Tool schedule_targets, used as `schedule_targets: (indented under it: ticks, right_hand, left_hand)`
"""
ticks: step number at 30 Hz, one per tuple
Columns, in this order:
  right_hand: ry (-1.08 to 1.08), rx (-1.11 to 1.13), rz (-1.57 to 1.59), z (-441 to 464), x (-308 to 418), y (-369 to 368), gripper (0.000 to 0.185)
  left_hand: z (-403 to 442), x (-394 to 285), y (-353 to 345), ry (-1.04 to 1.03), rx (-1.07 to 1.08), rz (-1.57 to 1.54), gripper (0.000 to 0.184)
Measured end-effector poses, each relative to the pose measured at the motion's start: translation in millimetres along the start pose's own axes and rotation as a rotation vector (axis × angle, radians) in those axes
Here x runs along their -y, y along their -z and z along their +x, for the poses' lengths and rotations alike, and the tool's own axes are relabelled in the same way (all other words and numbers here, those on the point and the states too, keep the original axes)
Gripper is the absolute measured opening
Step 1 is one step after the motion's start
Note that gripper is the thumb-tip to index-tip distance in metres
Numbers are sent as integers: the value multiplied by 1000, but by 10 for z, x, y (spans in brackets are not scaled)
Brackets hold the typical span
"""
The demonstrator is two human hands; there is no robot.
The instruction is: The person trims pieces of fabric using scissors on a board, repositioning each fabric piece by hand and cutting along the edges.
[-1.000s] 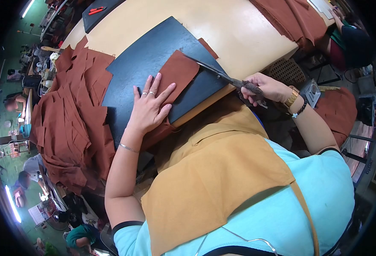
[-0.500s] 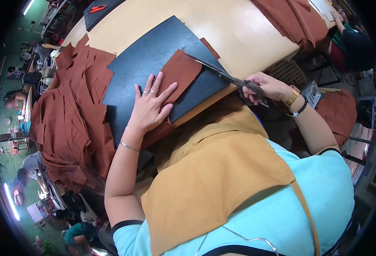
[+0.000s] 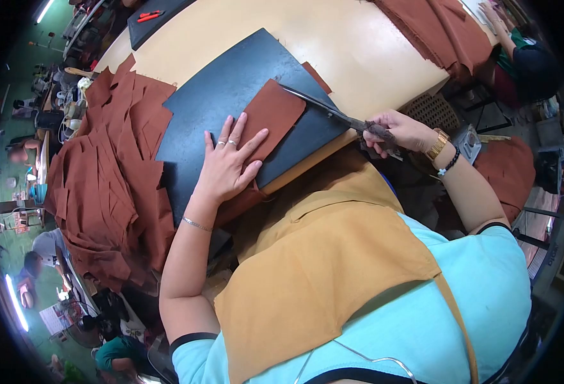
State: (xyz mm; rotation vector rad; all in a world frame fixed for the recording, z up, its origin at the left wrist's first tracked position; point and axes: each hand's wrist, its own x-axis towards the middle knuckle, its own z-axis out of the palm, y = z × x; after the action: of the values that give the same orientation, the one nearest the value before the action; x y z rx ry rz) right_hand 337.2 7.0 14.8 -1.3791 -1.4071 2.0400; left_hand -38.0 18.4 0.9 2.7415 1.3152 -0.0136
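My left hand (image 3: 230,160) lies flat with its fingers spread on a rectangular piece of reddish-brown fabric (image 3: 275,115). Under the fabric is a dark board (image 3: 218,89) at the table's near edge. My right hand (image 3: 400,133) is wrapped round the covered handles of long scissors (image 3: 333,112). Their blades point left and reach the fabric's upper right edge. A small brown scrap (image 3: 317,75) shows beyond the board's far edge.
A large heap of brown fabric pieces (image 3: 109,173) lies left of the board. More brown cloth (image 3: 435,32) sits at the far right of the tan table (image 3: 224,19). A red cutter (image 3: 149,15) rests on another dark board. At upper right, another person's arm (image 3: 502,32) shows.
The view has shifted slightly, so the board and fabric appear a little lower. My left hand still presses the fabric and my right hand still grips the scissors.
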Motion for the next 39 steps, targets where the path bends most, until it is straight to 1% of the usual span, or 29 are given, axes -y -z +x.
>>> schedule_targets:
  ticks: [4, 10, 13, 16, 19, 22, 25, 28, 31, 34, 37, 39]
  right_hand:
    - [-41, 18, 13, 134, 54, 12, 22]
    - [53, 34, 4, 149, 93, -16, 20]
    - [44, 23, -53, 125, 48, 6, 28]
    - [30, 16, -51, 108, 63, 6, 29]
    - [-15, 40, -32, 167, 113, 23, 23]
    - [-2, 34, 9, 253, 165, 19, 25]
    - [-5, 20, -28, 292, 217, 36, 26]
    - [30, 55, -93, 247, 261, 30, 26]
    - [40, 50, -152, 202, 293, 29, 35]
    - [-14, 39, -134, 204, 335, 24, 35]
    - [-14, 51, -67, 257, 354, 31, 34]
    - [-1, 30, -85, 298, 390, 26, 34]
  left_hand:
    - [-1, 6, -14, -2, -1, 6, 54]
    - [-1, 10, -11, -1, -6, -15, 54]
    - [5, 18, -16, 2, -11, -30, 54]
    - [-4, 8, -4, 2, -14, -37, 54]
    - [0, 1, 1, -3, -13, -34, 54]
    - [-1, 6, -3, -6, -15, -25, 54]
    - [-5, 4, 4, -7, -12, -31, 54]
    - [0, 1, 11, -2, 3, -34, 54]
    - [2, -3, 34, 13, 35, -44, 56]
    - [-3, -15, 37, 13, 34, -46, 56]
    - [-3, -17, 35, 9, 33, -44, 56]
    - [-6, -5, 22, 8, 34, -39, 56]
